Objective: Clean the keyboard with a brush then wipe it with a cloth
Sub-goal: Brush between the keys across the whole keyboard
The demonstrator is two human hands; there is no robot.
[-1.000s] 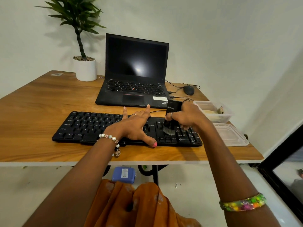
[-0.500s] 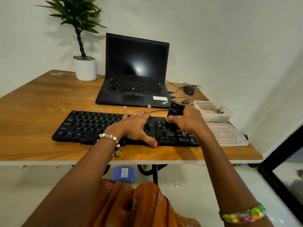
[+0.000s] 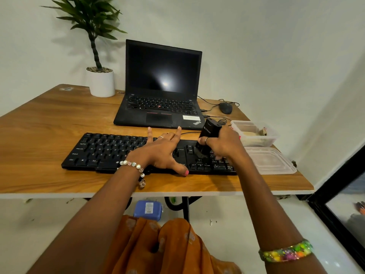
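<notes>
One black keyboard (image 3: pixel 122 153) lay on the near desk (image 3: pixel 39 135). Her left hand (image 3: pixel 164 153) pressed flat, fingers spread; her right hand (image 3: pixel 223 145) gripped one black brush (image 3: pixel 207 135) over the right keys.

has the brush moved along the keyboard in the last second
Yes. The brush in the right hand has shifted up the keyboard, from the near key rows toward the laptop.

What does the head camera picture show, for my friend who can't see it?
A person's right hand grips a black brush on a black keyboard, while the left hand rests flat on the keys. Behind, on the wooden table, sits an open laptop.
</notes>
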